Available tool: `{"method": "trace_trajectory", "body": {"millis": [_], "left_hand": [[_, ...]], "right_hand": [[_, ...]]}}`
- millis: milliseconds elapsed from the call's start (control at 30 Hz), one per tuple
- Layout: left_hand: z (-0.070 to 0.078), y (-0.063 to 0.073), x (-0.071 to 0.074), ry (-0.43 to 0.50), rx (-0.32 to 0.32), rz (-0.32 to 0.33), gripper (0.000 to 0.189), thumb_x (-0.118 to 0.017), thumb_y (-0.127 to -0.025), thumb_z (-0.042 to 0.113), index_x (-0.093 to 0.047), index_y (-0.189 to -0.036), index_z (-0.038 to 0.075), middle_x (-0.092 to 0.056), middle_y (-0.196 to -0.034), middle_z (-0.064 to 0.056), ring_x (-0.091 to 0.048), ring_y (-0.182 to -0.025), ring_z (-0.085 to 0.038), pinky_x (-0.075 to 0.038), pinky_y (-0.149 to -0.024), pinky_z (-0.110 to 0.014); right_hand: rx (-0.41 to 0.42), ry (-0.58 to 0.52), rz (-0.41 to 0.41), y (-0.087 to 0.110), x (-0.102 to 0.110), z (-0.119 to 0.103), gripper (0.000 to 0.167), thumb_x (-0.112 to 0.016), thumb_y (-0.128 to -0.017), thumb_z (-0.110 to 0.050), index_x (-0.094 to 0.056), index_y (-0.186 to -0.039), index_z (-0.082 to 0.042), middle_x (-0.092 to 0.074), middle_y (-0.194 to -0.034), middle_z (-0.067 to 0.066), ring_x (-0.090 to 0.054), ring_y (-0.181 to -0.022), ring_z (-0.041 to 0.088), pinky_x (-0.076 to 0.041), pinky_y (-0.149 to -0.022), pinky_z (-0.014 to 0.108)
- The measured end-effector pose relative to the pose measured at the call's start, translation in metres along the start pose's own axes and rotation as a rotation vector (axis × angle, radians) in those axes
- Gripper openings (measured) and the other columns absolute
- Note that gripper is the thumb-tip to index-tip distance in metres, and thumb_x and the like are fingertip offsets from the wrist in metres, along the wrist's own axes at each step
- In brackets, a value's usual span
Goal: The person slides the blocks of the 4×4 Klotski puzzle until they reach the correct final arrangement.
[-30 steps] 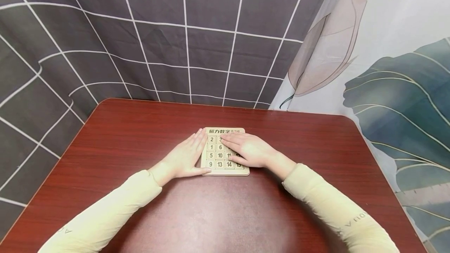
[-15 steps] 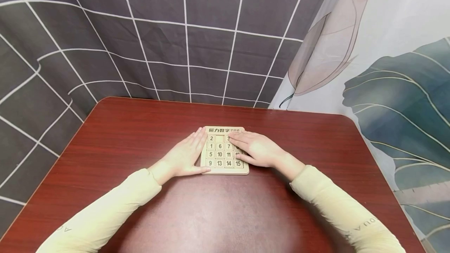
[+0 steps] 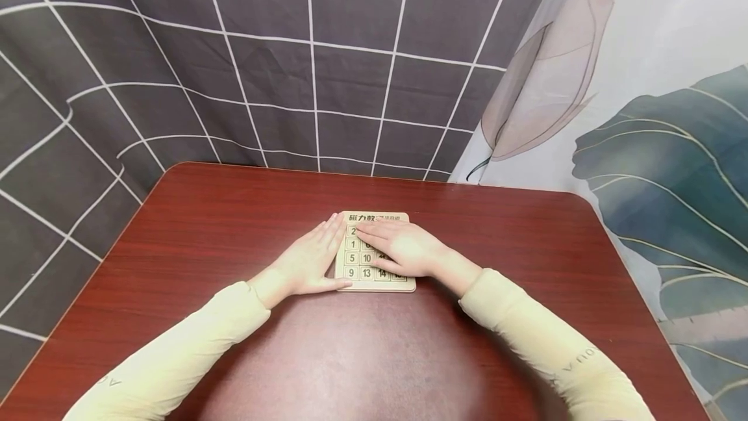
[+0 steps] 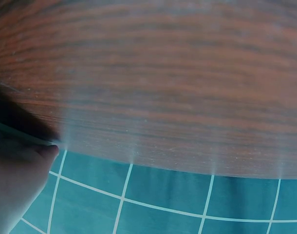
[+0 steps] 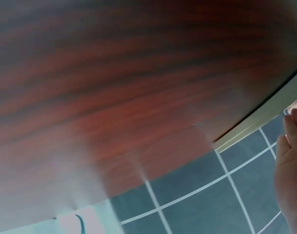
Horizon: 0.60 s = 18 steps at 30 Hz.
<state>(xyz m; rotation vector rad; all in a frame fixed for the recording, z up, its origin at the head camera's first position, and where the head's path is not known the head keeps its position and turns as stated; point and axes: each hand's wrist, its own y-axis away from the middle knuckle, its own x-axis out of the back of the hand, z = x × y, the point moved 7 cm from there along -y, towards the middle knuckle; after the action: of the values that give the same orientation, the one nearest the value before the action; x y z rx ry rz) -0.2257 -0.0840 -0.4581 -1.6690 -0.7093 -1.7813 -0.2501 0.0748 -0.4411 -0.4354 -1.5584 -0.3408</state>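
A pale wooden number slide puzzle [image 3: 374, 286] lies flat on the table, Chinese print along its top. My left hand [image 3: 306, 258] rests along its left side with straight fingers, the thumb on the front left corner. Stretched over the tiles from the right, my right hand [image 3: 409, 249] has its fingertips just right of the 2 tile [image 3: 353, 232]. It hides most of the top rows and the right columns; the 10 tile [image 3: 367, 258] shows below it. In the right wrist view the puzzle's edge [image 5: 260, 114] appears beside the fingers.
The red-brown wooden table [image 3: 245, 206] reaches back to a dark grid-patterned curtain [image 3: 263, 70]. On the right hangs a white curtain with large leaf prints [image 3: 672, 180]. The left wrist view shows mostly tabletop [image 4: 163, 97] and curtain.
My right hand slid right, baring a gap between the 2 and 3 tiles half a second ago, and has since come back left over that gap. My left hand stayed put.
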Motion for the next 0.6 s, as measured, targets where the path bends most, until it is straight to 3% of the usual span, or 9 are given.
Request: {"method": "trace_trajectory", "body": {"millis": [200, 600], "left_hand": [[0.001, -0.001, -0.001, -0.004, -0.004, 0.015, 0.11, -0.061, -0.096, 0.067, -0.027, -0.161, -0.015, -0.023, -0.172, -0.032, -0.025, -0.163, -0.042, -0.03, -0.134, -0.047], [-0.001, -0.001, -0.002, 0.011, 0.003, 0.005, 0.113, -0.06, -0.096, 0.068, -0.022, -0.162, -0.015, -0.019, -0.173, -0.032, -0.022, -0.163, -0.042, -0.027, -0.134, -0.047]], "right_hand": [[-0.017, -0.007, -0.043, -0.003, -0.001, 0.0, 0.063, -0.057, -0.108, -0.043, -0.049, -0.159, -0.008, -0.049, -0.166, 0.008, -0.046, -0.155, 0.024, -0.035, -0.132, 0.041], [-0.034, -0.007, -0.01, 0.019, 0.004, 0.011, 0.06, -0.06, -0.106, -0.041, -0.054, -0.156, -0.008, -0.053, -0.163, 0.007, -0.05, -0.152, 0.024, -0.039, -0.129, 0.043]]}}
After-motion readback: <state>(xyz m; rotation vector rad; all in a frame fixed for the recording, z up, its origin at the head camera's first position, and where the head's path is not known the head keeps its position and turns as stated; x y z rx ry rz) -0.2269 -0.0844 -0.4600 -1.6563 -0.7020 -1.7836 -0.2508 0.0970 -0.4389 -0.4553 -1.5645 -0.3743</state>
